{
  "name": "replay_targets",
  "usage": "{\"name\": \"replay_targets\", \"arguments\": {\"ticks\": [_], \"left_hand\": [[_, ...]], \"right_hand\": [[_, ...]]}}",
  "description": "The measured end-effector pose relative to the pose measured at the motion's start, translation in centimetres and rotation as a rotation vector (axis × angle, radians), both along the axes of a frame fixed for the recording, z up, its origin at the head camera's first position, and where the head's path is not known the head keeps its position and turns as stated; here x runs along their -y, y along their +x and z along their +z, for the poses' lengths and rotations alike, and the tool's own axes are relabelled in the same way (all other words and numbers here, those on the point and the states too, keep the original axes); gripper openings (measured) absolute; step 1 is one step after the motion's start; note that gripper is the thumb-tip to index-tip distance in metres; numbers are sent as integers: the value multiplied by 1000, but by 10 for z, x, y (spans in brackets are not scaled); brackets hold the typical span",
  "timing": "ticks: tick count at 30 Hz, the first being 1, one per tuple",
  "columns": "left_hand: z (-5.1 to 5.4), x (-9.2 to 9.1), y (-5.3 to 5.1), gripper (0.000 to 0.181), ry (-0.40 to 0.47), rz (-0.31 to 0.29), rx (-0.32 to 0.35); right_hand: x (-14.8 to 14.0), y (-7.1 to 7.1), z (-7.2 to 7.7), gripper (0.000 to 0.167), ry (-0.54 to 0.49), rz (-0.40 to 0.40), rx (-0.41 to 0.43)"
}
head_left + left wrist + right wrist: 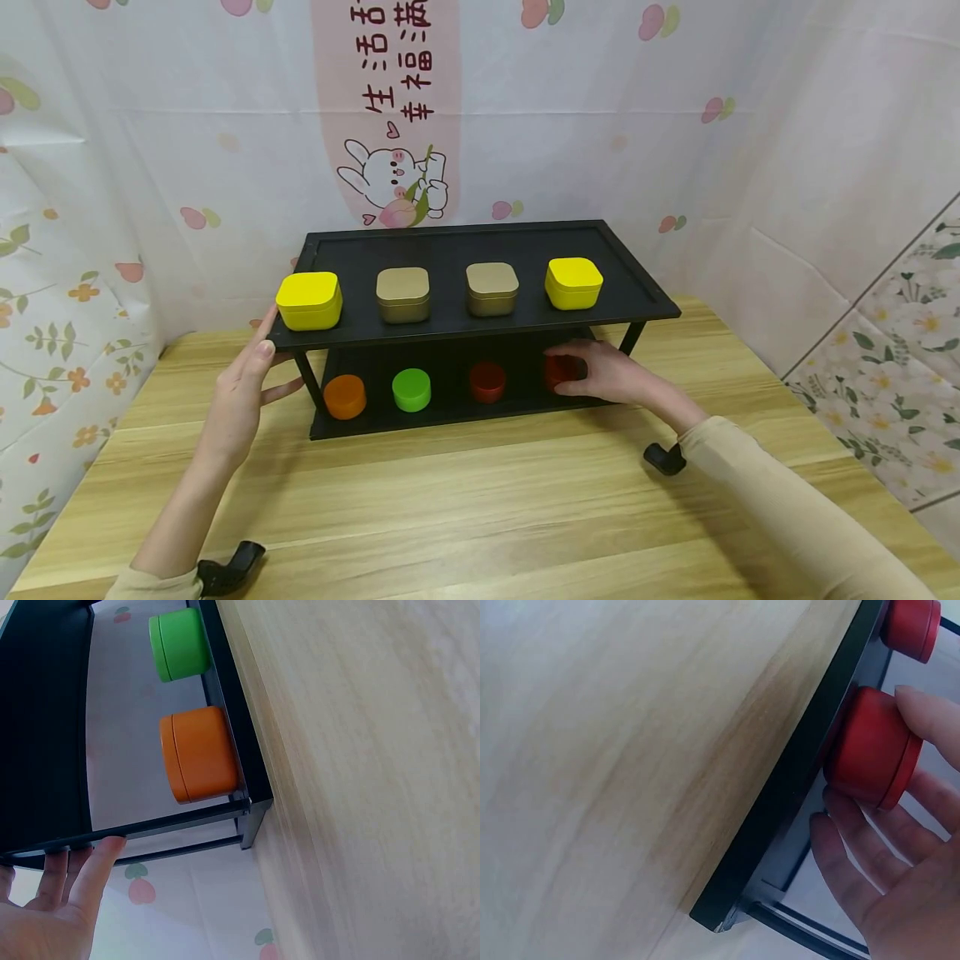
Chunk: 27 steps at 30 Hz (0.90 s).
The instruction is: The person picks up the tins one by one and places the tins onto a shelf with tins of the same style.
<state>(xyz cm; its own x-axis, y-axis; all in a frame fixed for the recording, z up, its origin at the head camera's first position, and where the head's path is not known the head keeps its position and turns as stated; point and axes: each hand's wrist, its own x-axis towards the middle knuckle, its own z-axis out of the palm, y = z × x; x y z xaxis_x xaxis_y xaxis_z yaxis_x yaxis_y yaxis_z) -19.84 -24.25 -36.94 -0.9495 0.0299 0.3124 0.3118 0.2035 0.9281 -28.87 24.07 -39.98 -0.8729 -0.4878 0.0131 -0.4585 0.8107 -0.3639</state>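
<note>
A black two-tier rack (465, 332) stands on the wooden table. On its lower shelf, my right hand (603, 372) holds the rightmost round red tin (870, 746), thumb on one side of the lid and fingers on the other. The tin sits at the shelf's front rim. At the rack's left end, my left hand (238, 400) touches the edge of the upper shelf with fairly straight fingers, near a yellow square tin (309, 302). Left of the held tin stand another red tin (487, 382), a green tin (412, 390) and an orange tin (345, 397).
Along the upper shelf are two gold-brown square tins, one left (403, 295) and one right (492, 289), and another yellow square tin (573, 283). Patterned cloth (247, 167) hangs behind the rack. The wooden table (450, 508) extends in front.
</note>
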Motion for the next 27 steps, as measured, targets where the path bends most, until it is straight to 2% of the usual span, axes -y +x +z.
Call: {"name": "replay_targets", "arguments": {"ticks": [11,27], "left_hand": [[-1,0,0,50,16,-3,-6],[0,-1,1,50,14,-2,-1]], "right_hand": [[-1,0,-1,59,11,-4,-7],[-1,5,-2,60,-36,18,-7]]}}
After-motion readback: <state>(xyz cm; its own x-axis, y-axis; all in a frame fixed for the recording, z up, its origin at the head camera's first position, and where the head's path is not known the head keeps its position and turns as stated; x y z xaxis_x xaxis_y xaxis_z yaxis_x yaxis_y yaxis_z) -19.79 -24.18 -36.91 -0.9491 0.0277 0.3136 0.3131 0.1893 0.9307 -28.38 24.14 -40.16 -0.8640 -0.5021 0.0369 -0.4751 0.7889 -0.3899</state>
